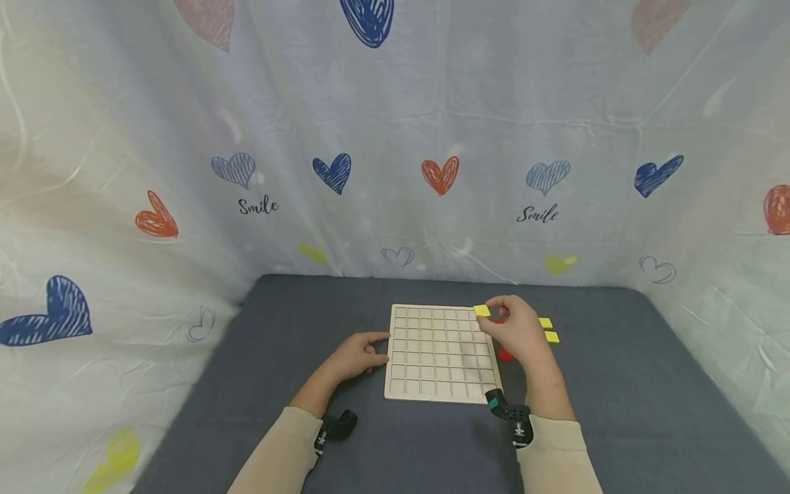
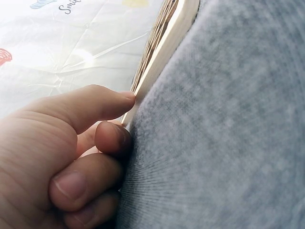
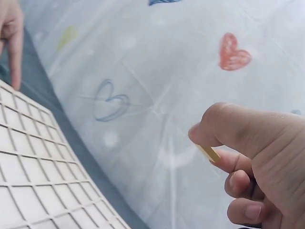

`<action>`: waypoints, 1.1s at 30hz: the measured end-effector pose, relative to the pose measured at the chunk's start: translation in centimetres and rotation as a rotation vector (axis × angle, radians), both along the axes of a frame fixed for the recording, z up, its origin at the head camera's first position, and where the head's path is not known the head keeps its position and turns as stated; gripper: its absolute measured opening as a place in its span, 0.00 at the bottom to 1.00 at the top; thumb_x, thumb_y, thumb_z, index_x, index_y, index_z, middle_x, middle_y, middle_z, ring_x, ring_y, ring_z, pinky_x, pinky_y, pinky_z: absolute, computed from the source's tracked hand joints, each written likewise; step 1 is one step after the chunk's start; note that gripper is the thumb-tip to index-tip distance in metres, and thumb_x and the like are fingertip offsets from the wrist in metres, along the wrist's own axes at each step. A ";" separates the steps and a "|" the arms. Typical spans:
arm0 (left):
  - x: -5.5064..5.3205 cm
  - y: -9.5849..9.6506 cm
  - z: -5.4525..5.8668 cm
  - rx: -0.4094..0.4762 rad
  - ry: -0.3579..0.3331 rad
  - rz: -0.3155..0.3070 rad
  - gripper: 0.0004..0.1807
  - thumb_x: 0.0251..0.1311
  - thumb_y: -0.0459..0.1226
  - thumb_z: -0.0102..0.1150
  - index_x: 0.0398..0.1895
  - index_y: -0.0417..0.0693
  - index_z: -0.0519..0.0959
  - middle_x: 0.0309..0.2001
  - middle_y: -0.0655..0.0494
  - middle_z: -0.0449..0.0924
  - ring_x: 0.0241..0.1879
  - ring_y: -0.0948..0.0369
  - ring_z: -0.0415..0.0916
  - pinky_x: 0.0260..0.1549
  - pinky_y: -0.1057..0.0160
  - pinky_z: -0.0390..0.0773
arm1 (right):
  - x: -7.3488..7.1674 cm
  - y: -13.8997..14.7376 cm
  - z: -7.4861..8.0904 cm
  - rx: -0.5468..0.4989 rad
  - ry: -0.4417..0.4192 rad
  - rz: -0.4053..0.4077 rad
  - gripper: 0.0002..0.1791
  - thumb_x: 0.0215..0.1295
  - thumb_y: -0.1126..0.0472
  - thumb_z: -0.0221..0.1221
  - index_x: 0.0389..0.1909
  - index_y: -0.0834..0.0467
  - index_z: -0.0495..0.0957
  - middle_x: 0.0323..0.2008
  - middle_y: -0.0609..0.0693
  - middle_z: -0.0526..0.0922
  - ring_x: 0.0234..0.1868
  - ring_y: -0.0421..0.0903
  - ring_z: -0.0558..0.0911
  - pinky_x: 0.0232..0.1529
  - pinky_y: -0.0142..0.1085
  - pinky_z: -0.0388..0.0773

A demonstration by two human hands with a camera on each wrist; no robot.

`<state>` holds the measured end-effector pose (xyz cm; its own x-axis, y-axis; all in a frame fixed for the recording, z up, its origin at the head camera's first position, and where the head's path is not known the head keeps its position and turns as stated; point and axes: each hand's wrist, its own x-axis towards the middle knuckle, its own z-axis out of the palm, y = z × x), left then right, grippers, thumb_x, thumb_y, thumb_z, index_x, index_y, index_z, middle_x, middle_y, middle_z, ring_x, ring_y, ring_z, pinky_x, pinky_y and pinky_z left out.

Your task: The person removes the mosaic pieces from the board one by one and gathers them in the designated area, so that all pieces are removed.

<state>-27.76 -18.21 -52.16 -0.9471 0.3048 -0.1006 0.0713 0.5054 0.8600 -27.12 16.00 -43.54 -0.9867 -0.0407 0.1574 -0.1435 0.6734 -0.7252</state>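
Observation:
A pale wooden grid board (image 1: pixel 441 353) lies on the dark cloth, its squares bare where I can see them. At its left edge my left hand (image 1: pixel 356 355) touches the rim with thumb and index fingertips set apart; the other fingers (image 2: pixel 78 186) are bent in. My right hand (image 1: pixel 517 328) pinches a yellow square tile (image 1: pixel 482 311) between thumb and fingers, above the board's far right corner. In the right wrist view the tile (image 3: pixel 209 153) appears edge-on, clear of the board. Red pieces (image 1: pixel 505 355) lie right of the board, partly hidden by the right hand.
Two more yellow tiles (image 1: pixel 552 337) lie on the cloth right of the right hand. The dark grey tabletop (image 1: pixel 308 309) meets a white curtain (image 1: pixel 395 226) printed with hearts at the back and sides. Each wrist wears a black camera mount (image 1: pixel 515 418).

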 end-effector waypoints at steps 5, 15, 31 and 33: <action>-0.1 0.0 -0.2 0.002 0.002 0.006 0.32 0.65 0.37 0.69 0.72 0.47 0.74 0.12 0.57 0.69 0.13 0.62 0.62 0.17 0.62 0.62 | 0.5 2.3 0.8 -0.025 -0.015 -0.048 0.26 0.68 0.54 0.66 0.61 0.63 0.77 0.48 0.58 0.71 0.55 0.59 0.71 0.48 0.53 0.71; -0.1 0.0 -0.3 0.007 0.002 0.000 0.32 0.65 0.37 0.69 0.72 0.46 0.74 0.12 0.57 0.68 0.12 0.62 0.60 0.16 0.62 0.61 | 0.9 7.6 -0.5 -0.035 -0.089 -0.184 0.29 0.71 0.51 0.62 0.65 0.66 0.73 0.48 0.60 0.66 0.54 0.61 0.68 0.47 0.56 0.67; -0.1 0.1 0.0 0.004 -0.001 0.002 0.32 0.64 0.37 0.69 0.72 0.44 0.73 0.12 0.56 0.69 0.12 0.62 0.61 0.15 0.63 0.61 | 0.9 13.1 -5.3 0.016 -0.312 -0.295 0.29 0.69 0.55 0.63 0.62 0.71 0.72 0.40 0.61 0.71 0.41 0.56 0.70 0.41 0.50 0.68; -0.1 0.1 0.0 0.001 -0.003 0.004 0.32 0.64 0.37 0.69 0.72 0.44 0.74 0.12 0.57 0.69 0.12 0.62 0.60 0.15 0.63 0.60 | 0.9 13.3 -5.7 0.020 -0.332 -0.291 0.28 0.68 0.55 0.64 0.60 0.70 0.73 0.37 0.59 0.72 0.39 0.54 0.71 0.38 0.47 0.67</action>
